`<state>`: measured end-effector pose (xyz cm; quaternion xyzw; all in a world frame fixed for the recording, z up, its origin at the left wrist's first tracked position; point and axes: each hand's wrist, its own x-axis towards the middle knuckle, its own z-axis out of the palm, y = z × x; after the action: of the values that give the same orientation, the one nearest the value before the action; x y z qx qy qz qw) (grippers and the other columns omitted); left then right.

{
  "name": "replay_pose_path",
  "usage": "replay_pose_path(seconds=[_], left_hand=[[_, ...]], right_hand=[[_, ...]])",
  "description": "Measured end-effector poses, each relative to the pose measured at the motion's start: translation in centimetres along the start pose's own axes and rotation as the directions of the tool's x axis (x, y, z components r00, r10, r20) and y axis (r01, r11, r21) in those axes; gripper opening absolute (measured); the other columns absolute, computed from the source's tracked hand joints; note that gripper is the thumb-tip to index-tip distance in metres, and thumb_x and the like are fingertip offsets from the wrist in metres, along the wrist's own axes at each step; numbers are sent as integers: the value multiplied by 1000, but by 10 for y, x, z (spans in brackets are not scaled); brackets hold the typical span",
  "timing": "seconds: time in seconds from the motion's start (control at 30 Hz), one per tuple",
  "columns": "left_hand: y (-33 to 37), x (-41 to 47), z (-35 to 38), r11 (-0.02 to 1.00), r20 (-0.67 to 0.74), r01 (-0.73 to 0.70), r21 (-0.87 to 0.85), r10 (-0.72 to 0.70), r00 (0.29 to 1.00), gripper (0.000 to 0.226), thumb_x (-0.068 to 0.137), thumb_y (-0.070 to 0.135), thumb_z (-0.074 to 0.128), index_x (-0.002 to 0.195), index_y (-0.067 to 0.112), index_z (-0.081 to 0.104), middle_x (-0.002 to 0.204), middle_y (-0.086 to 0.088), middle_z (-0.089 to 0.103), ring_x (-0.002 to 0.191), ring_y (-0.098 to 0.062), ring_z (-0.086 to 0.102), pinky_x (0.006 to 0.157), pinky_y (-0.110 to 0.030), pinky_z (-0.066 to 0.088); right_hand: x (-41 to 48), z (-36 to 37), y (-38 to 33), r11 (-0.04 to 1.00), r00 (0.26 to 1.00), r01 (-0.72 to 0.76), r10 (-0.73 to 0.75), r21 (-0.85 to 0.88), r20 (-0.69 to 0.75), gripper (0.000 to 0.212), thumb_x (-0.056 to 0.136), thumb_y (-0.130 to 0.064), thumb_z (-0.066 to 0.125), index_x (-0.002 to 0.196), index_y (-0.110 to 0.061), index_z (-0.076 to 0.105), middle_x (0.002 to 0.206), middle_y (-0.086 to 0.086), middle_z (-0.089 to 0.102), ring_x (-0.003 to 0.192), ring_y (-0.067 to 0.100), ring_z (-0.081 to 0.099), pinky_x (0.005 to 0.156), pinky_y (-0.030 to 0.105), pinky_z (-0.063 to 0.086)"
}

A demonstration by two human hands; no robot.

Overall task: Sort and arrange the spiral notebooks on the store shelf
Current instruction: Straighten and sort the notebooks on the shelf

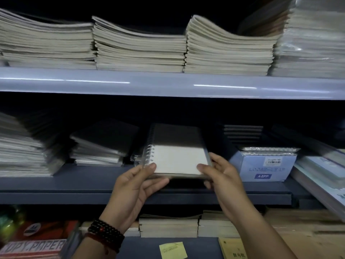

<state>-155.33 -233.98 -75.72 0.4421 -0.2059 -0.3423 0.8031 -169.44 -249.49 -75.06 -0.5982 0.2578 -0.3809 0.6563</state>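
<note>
Grey translucent plastic covers the white-paged spiral notebook (177, 156) that we hold between both hands, its wire coil on the side of our left hand (134, 186). That hand pinches the near corner by the coil, thumb on top and fingers underneath. Our right hand (222, 176) grips the opposite near corner the same way. The notebook hovers just above the dark blue metal shelf board (74, 184), its far end reaching into the gap straight ahead of our hands; whether that end touches anything we cannot tell.

We judge the sorting to be partway through. Out beyond our left hand a leaning stack of dark-covered notebooks (104, 141) sits skewed rather than squared. Just beside our right hand stands a pale blue cardboard box marked A6PP (261, 169), with plastic-wrapped spiral pads (268, 149) lying on top of it, and past that a neat pile of dark books (242, 133) looks already ordered. High above both hands, the cream paper exercise-book stacks (140, 51) lie in rows, though their tops sag.

What seems left: setting this notebook down in the gap ahead of us, squaring the leaning stack to the left, and perhaps finding a proper place for the wrapped pads. The motion blur hides finer detail.
</note>
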Motion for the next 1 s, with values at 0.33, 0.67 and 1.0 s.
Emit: replay_pose_path(seconds=[0.33, 0.67, 1.0], left_hand=[[5, 68, -5, 675, -142, -256, 692, 475, 868, 50, 91, 47, 67, 61, 11, 48, 56, -5, 32, 48, -13, 31, 43, -24, 26], [10, 98, -25, 435, -117, -113, 893, 468, 876, 47, 97, 10, 47, 51, 5, 35, 43, 9, 36, 43, -8, 35, 42, -22, 27], [25, 105, -61, 293, -174, 52, 955, 408, 896, 31, 90, 6, 49, 62, -2, 60, 52, -12, 64, 54, -30, 65, 47, -35, 50]], right_hand=[[62, 26, 21, 952, 964, 166, -211, -256, -161, 38, 94, -39, 63, 72, -9, 57, 62, -2, 53, 54, 3, 48, 50, 16, 38], [103, 33, 44, 972, 957, -79, 11, -223, -291, 31, 85, -7, 54, 56, -11, 44, 54, 0, 40, 55, 14, 37, 50, 27, 27], [117, 26, 34, 970, 953, -240, 225, -50, -203, 25, 95, -2, 49, 72, -11, 45, 59, 6, 38, 40, 11, 30, 32, 16, 16]])
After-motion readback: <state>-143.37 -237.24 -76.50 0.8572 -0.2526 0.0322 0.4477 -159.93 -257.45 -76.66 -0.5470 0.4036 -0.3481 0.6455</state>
